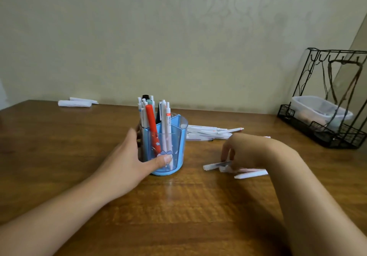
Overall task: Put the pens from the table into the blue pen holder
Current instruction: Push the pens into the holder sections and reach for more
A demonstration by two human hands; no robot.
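The blue pen holder (pixel 174 136) stands in the middle of the wooden table (pixel 178 206). Several pens stick up out of it, one of them red (pixel 152 125). My left hand (pixel 129 156) grips the holder from its left side, thumb across the front. To the right, my right hand (pixel 246 150) reaches down onto a small group of white pens (pixel 248 173) lying on the table, and its fingertips pinch one white pen (pixel 216 165). A second pile of white pens (pixel 210 132) lies behind, just right of the holder.
A black wire rack (pixel 325 134) holding a clear plastic tub (pixel 317 108) stands at the far right. Rolled white papers (pixel 75 102) lie at the back left by the wall.
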